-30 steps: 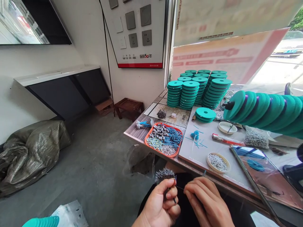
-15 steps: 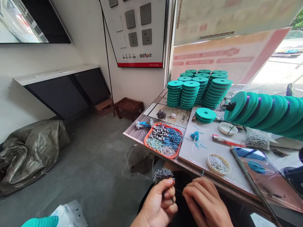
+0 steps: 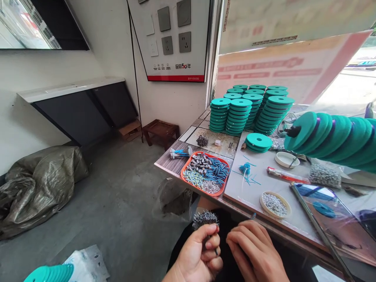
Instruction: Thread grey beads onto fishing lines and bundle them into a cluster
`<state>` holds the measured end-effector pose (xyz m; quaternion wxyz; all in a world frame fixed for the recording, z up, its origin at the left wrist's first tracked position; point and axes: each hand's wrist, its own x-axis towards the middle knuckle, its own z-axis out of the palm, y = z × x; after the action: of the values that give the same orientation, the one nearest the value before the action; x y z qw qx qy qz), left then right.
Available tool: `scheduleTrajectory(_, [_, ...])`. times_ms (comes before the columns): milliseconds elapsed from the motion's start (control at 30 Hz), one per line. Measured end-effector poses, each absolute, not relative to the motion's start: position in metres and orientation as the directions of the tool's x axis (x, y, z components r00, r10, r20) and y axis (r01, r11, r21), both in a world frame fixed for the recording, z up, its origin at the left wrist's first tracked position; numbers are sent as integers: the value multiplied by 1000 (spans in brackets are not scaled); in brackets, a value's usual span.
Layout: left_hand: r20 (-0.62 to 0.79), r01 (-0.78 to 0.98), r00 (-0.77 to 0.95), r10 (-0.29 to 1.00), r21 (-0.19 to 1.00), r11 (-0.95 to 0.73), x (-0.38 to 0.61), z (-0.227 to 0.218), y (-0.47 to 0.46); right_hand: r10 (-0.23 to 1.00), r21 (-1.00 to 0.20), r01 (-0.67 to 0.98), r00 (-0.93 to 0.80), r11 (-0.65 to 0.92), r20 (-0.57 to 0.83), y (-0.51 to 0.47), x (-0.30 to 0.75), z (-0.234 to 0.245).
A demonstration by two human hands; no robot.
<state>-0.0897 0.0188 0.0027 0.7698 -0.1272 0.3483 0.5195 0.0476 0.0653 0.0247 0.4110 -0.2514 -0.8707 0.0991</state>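
My left hand [image 3: 196,256] is curled at the bottom centre around a bundle of small grey metal pieces [image 3: 205,218] that bristles above my thumb, and a thin dark pin pokes out under my fingers. My right hand [image 3: 255,252] sits right beside it with fingers pinched together; a small blue-tipped piece [image 3: 253,216] shows just above its knuckles. Both hands hover in front of the table's near edge [image 3: 235,209], over my lap.
An orange tray [image 3: 185,176] holds blue, grey and silver small parts. Behind it stand stacks of teal discs [image 3: 235,111], and a row of teal discs on a rod [image 3: 331,137] lies at right. A small bowl of silver beads [image 3: 275,203], a white dish [image 3: 286,159] and a glass sheet [image 3: 326,211] are on the table.
The view has shifted slightly left and up. My hands stay close together, with the fingers of both working at the thin pin between them.
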Motion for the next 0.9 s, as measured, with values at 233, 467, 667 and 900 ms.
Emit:
scheduleTrajectory(233, [-678,-867,190,710,223,446,-89,5,19,574,-405,411,-506,817,644,67,55,15])
scheduleTrajectory(467, [-672,-848,50,739,363,387,-83,7,15,578,-377,444,-534,813,617,70,64,5])
scheduleTrajectory(667, [-673,-811,-108,732,486,326,-83,10,14,574,-384,436,-498,814,650,66,59,8])
scheduleTrajectory(900, [-677,-774,-174,715,543,326,-81,12,14,594,-409,440,-475,800,649,67,54,13])
